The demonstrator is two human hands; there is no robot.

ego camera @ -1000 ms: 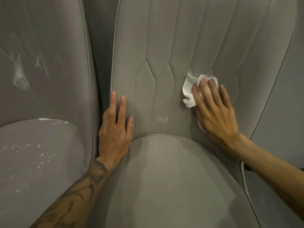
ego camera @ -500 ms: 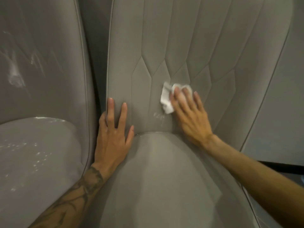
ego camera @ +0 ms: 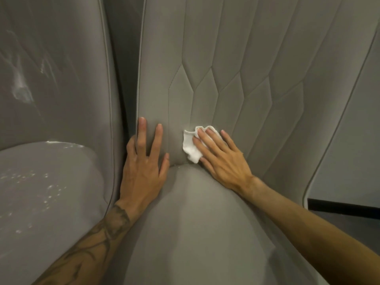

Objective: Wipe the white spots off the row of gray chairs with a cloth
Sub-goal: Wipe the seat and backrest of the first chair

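Now the right hand (ego camera: 223,161), flat on the cloth (ego camera: 190,148), has slid left over the backrest (ego camera: 246,79) mark, likely its last; left hand (ego camera: 144,167) rests spread.

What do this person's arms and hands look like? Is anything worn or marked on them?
Both arms are bare as far as the view shows, with no sleeves, gloves, rings or watch. Above the left hand, the left forearm carries a dark tattoo of flowing lines and shading that begins at the wrist. The right hand and right forearm show no markings.
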